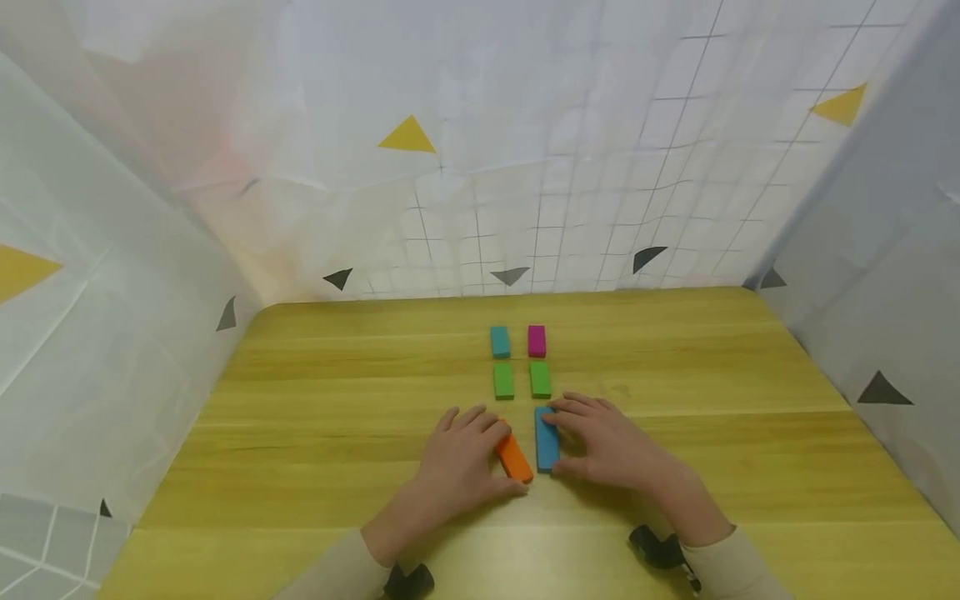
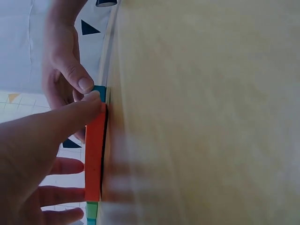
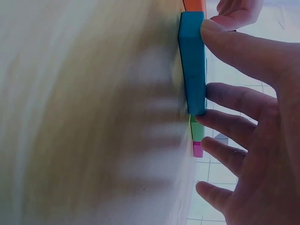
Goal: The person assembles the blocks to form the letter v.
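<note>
An orange block [image 1: 514,458] lies slanted on the wooden table, its near end angled to the right. My left hand [image 1: 461,462] pinches it lengthwise, with the thumb at the near end and a finger at the far end. Just to the right, a blue block [image 1: 547,442] lies almost straight, pointing away from me. The thumb of my right hand [image 1: 611,442] touches its near end and fingers touch its far end. In the right wrist view the blue block [image 3: 193,63] rests flat, with the orange block [image 3: 194,5] partly visible beyond it.
Two green blocks [image 1: 503,381] [image 1: 540,380] lie side by side beyond my hands. Behind them are a teal block [image 1: 500,342] and a magenta block [image 1: 537,341]. Patterned white sheeting [image 1: 487,208] walls in the back and sides of the wooden table [image 1: 337,417].
</note>
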`<state>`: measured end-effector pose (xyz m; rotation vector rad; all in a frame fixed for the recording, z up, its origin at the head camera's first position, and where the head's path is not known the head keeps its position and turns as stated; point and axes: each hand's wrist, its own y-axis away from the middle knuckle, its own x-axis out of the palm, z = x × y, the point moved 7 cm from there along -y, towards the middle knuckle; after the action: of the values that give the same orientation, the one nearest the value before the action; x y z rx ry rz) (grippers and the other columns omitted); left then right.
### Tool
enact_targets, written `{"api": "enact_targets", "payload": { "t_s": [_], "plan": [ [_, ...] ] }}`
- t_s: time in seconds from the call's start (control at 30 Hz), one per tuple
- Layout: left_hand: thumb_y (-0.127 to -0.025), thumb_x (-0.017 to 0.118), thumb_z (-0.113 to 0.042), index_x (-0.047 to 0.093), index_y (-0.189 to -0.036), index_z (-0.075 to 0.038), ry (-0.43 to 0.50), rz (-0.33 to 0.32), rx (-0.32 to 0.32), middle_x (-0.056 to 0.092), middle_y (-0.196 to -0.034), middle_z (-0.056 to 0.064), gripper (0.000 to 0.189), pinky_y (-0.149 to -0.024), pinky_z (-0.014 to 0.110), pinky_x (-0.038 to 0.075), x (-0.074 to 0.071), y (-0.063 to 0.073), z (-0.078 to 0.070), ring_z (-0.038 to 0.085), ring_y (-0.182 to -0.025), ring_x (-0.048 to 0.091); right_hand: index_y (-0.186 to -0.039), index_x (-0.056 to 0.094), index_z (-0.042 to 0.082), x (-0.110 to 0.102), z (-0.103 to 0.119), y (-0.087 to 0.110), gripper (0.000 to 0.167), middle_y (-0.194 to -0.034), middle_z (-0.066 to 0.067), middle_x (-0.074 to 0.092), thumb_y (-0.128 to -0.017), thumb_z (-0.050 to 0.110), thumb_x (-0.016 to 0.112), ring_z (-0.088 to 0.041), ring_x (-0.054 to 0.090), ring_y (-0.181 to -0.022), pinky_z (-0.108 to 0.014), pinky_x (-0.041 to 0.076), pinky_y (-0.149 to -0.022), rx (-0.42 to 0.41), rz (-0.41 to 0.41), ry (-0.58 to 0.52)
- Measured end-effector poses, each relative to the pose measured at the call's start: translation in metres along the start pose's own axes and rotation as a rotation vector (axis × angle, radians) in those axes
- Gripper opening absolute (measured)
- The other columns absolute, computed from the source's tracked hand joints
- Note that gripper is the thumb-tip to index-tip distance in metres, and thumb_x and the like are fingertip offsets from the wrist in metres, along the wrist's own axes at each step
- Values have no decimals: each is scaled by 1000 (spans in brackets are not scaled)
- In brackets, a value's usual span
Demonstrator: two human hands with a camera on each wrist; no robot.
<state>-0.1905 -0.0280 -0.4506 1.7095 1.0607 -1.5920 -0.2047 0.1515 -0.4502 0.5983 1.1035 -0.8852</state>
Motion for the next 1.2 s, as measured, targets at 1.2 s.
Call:
{"api": "enact_targets", "payload": {
  "t_s": [1.2],
  "plan": [
    [-76, 66, -74, 64, -118, -30, 7, 7, 41, 61, -137, -2, 61, -113, 59, 35, -1, 4, 0, 28, -136, 51, -139, 58, 21, 0, 2, -1, 73, -149, -4, 52, -76, 50, 81, -30, 45, -141, -61, 26, -118, -13, -28, 46]
  ]
}}
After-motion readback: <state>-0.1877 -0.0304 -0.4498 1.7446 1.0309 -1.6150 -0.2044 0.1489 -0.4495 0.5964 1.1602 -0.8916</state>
